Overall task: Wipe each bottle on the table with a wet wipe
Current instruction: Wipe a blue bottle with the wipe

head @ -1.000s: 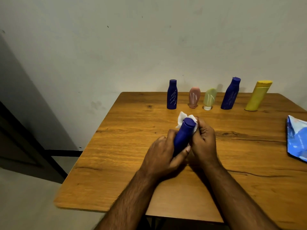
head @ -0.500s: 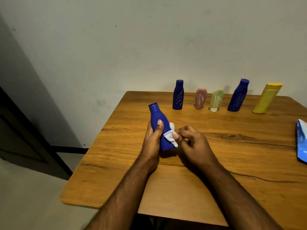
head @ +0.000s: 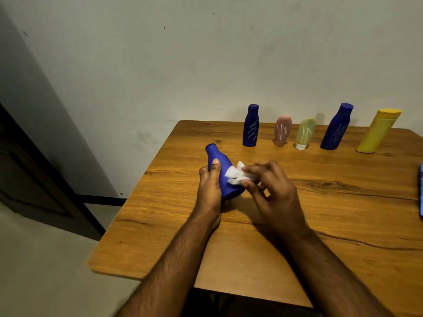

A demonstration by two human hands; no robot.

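- Head view: we look down on a wooden table [head: 297, 225] set against a pale wall [head: 206, 53].
- At the centre, our left hand [head: 209, 186] grips a blue bottle [head: 220, 170], fingers and thumb curled round its body; the bottle tilts with its neck toward 11 o'clock and its base just above the table.
- Our right hand [head: 270, 186] pinches a white wet wipe [head: 238, 176] between its fingertips and presses it against the bottle's side at 3 o'clock of the bottle.
- Toward 12 to 2 o'clock, five more bottles stand in a row along the far edge, well apart from the hands:
- a second blue bottle [head: 251, 126], upright, with pale scribbles on its front;
- a pink tube [head: 282, 130], standing on its cap;
- a light green tube [head: 305, 133], standing on a white cap;
- a third blue bottle [head: 336, 129], which appears to lean right in this wide-angle view;
- a yellow bottle [head: 377, 131], likewise appearing to lean right.
- At 3 o'clock, a blue packet [head: 421, 191] is cut off by the frame edge.
- At 9 o'clock, beyond the table, we see a dark door [head: 34, 168] and light floor.
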